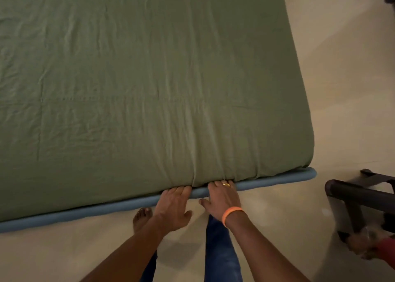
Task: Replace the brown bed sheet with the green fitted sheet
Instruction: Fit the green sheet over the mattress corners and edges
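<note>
Both forearms reached down from the camera toward the near edge of the bed. Side by side, the left hand (174,198) and the right hand (222,196), which wore a ring and an orange wristband (232,214), had their fingertips pushed under the lower hem of the green fitted sheet (149,78), just above the blue bed base (277,179). Fingers lay close together with the tips hidden; both thumbs stuck out sideways. Whether they pinched cloth, I could not tell. No brown sheet showed anywhere in view. The green one covered the mattress top and its near right corner, so this looked like the final tucking step. Next would likely come sliding along the edge and smoothing the wrinkles.
</note>
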Demonstrator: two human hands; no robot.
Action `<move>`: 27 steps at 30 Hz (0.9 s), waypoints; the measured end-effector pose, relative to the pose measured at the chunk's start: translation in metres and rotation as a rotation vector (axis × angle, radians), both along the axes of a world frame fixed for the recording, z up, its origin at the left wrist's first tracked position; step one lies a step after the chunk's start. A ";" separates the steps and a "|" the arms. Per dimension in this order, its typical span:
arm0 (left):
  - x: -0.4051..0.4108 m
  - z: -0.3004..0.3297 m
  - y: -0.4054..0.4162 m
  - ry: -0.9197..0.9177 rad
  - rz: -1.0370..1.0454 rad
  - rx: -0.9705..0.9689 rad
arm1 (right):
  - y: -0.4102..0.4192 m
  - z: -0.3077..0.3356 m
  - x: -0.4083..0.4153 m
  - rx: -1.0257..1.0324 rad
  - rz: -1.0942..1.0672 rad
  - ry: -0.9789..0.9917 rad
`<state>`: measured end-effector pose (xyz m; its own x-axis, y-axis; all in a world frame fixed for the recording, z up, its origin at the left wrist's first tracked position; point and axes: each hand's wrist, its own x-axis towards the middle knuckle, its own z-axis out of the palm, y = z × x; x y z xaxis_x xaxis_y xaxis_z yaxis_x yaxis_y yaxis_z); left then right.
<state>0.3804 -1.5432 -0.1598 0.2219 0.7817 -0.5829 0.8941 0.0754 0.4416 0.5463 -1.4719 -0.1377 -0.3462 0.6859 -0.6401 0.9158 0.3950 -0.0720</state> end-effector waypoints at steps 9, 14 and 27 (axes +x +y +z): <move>0.064 0.077 0.080 0.371 -0.022 -0.210 | 0.082 0.060 0.042 -0.179 -0.168 0.415; 0.116 0.060 0.150 0.180 0.315 0.450 | 0.164 0.013 0.090 0.315 -0.039 0.311; 0.264 0.012 0.182 0.204 0.111 0.248 | 0.192 -0.015 0.250 0.388 -0.111 0.285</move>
<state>0.6442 -1.3613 -0.1475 0.0257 0.9182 -0.3954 0.9583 0.0900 0.2712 0.7962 -1.2795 -0.1528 -0.3814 0.8976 -0.2209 0.9193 0.3432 -0.1924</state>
